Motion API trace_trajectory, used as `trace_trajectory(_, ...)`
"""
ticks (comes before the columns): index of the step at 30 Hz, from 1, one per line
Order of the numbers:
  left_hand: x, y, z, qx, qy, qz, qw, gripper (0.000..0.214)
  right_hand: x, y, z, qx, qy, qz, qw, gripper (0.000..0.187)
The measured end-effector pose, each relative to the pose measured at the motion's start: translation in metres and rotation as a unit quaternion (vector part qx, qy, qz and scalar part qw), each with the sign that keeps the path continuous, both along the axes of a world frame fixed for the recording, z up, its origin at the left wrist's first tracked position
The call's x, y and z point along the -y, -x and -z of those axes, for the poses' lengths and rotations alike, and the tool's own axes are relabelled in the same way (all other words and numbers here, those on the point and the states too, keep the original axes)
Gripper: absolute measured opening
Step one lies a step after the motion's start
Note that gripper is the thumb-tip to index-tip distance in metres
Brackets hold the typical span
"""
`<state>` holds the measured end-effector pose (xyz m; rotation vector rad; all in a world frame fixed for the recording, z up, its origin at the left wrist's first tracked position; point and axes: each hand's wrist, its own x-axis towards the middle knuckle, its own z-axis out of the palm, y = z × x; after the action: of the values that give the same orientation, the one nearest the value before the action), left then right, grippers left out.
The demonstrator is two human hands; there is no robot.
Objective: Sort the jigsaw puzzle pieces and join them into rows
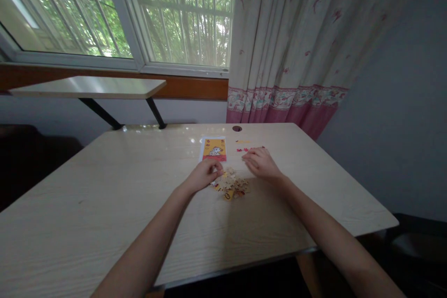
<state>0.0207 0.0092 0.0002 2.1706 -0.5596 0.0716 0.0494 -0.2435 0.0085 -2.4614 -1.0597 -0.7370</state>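
A loose heap of jigsaw puzzle pieces [232,181] lies on the table, most showing their bare backs, a few showing yellow print. At the heap's left edge is my left hand [206,174], its thumb and forefinger curled together; whatever is between them is too small to make out. My right hand [261,163] rests beyond the heap on the right, fingers bent and close together, their tips partly hidden. Just past those fingers runs a row of red puzzle pieces [244,150], partly covered by the hand. Farther back is a short line of yellow pieces [243,141].
A picture card [219,142] with a white animal on yellow and red lies behind my left hand. The pale wooden table [122,186] has a cable hole [237,128] at its back edge. A raised shelf [104,86] stands back left; a curtain [279,56] hangs behind.
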Motion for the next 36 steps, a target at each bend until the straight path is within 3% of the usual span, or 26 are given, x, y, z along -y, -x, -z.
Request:
trace_trajectory(2, 0.005, 0.001, -0.003, -0.050, 0.108, -0.026, 0.993, 0.020, -0.008, 0.005, -0.001, 0.010, -0.003, -0.033, 0.999, 0.018)
trace_trajectory(5, 0.015, 0.003, -0.010, -0.125, 0.290, -0.081, 0.945, 0.029, -0.017, 0.012, -0.002, 0.033, -0.025, -0.046, 0.998, 0.018)
trace_trajectory(9, 0.025, 0.009, -0.019, -0.196, 0.392, -0.096, 0.894, 0.034, -0.026, 0.019, -0.001, 0.065, -0.048, -0.027, 0.996, 0.030)
trace_trajectory(12, 0.029, 0.012, -0.018, -0.224, 0.394, -0.078, 0.888, 0.033, -0.033, 0.025, -0.001, 0.068, -0.051, -0.019, 0.996, 0.035)
trace_trajectory(20, 0.029, 0.012, -0.009, -0.206, 0.356, -0.061, 0.910, 0.030, -0.035, 0.031, -0.006, 0.054, -0.049, -0.018, 0.997, 0.025)
trace_trajectory(29, 0.027, 0.013, -0.010, -0.231, 0.364, -0.025, 0.902, 0.031, -0.029, 0.026, -0.007, 0.099, -0.049, -0.038, 0.993, 0.021)
trace_trajectory(33, 0.023, 0.007, -0.008, -0.195, 0.366, -0.083, 0.906, 0.038, -0.010, 0.019, -0.015, 0.099, -0.079, 0.020, 0.992, 0.020)
trace_trajectory(36, 0.016, -0.001, -0.002, -0.133, 0.325, -0.145, 0.925, 0.033, 0.008, 0.013, -0.020, 0.103, -0.121, 0.065, 0.985, 0.021)
